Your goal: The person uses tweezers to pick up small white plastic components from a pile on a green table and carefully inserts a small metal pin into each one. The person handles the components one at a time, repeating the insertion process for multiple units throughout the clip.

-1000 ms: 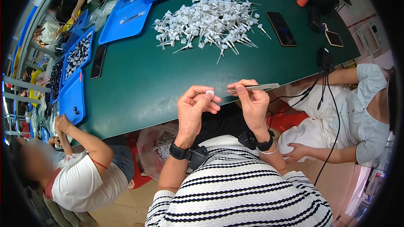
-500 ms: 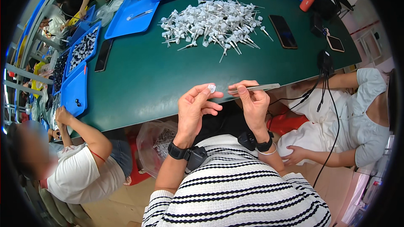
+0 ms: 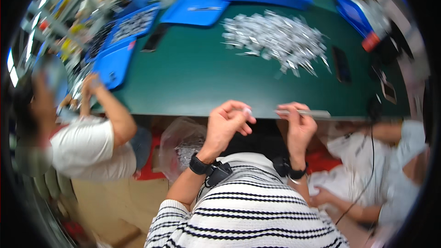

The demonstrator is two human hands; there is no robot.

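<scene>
Two hands hold at table (image 3: pixel 193 82) edge, positions unchanged vs. 0.5 s ago; only the view swung and blurred. Left hand (image 3: pixel 225 126) pinches small white part (image 3: pixel 247 110). Right hand (image 3: pixel 298 126) grips slim metal tool (image 3: pixel 308 113). Parts pile (image 3: pixel 275 41) lies well apart: work still at same step.

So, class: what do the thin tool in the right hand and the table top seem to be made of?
Tool in the right hand: probably metal, thin, flat, pale grey with a dull shine. Table top: a matt green sheet, perhaps rubber or vinyl; blur leaves it open.
</scene>
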